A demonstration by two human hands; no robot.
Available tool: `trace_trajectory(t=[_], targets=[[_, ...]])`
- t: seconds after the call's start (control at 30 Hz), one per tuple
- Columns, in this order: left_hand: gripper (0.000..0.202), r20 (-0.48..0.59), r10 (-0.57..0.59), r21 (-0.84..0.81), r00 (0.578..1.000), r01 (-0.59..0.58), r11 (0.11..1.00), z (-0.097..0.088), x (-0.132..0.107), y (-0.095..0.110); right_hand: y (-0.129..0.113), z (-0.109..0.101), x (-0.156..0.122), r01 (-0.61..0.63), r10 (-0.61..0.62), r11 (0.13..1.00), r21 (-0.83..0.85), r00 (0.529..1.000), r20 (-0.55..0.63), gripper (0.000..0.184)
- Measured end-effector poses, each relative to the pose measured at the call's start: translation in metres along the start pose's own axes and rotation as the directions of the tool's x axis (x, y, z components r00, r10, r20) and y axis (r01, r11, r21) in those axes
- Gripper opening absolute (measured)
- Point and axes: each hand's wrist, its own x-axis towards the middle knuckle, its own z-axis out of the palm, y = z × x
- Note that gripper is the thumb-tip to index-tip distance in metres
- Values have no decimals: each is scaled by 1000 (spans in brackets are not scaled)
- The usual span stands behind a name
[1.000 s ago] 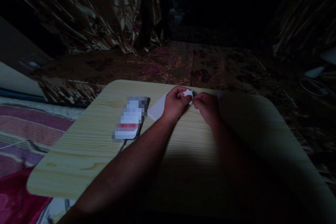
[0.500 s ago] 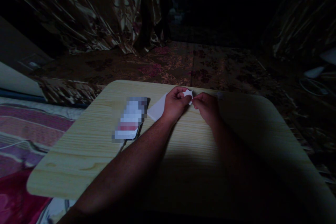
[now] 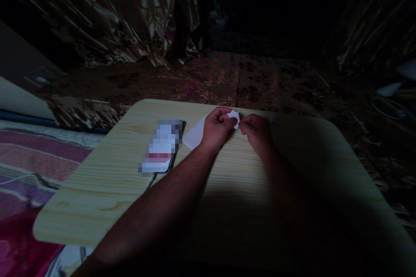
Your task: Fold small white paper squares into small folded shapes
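Observation:
My left hand [image 3: 218, 126] pinches a small white piece of paper [image 3: 232, 117] between thumb and fingers, above the far part of the wooden table. Close on its right, my right hand [image 3: 256, 131] has thumb and forefinger pressed together at the paper's right edge. Whether those fingertips grip the paper itself is too dark and small to make out. Partly behind my left hand lies a flat white pad or stack of paper [image 3: 195, 133].
A phone [image 3: 162, 147] with a blurred screen lies left of my left forearm, a cable at its lower end. The pale wooden table [image 3: 107, 181] has rounded corners. Beyond it is a patterned cloth surface [image 3: 195, 80]; striped bedding [image 3: 39, 156] is at left.
The small paper has tilted slightly between my fingers. Both hands stay in almost the same place.

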Motion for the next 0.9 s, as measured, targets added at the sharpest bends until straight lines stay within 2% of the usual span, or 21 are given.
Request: trace_trajectory(t=[0.17,0.27,0.37,0.47,0.57,0.67,0.9], targets=[[32,-11,14,-10,1000,-14,1000,-1,1,-2,-1,1,1,-18,19,1000,15,1000,-14,16],[32,-6,10,-3,1000,-10,1000,-2,1,-2,-2,3,2,-44,49,991,124,998,-40,20],[33,23,-1,18,1000,1,1000,-2,0,-1,-2,4,3,-24,45,955,296,997,-64,39],[32,76,4,41,997,-7,999,-2,-1,-1,-1,2,3,-14,18,938,346,1000,-8,49],[30,127,18,50,992,-25,998,-2,-2,-2,3,1,3,-5,-7,943,333,999,37,37],[29,141,9,57,990,-17,998,-3,-2,-4,7,3,4,25,-31,945,327,999,12,25],[23,146,-1,79,989,-11,997,-4,-1,-4,7,6,5,44,-33,965,257,998,-47,17]])
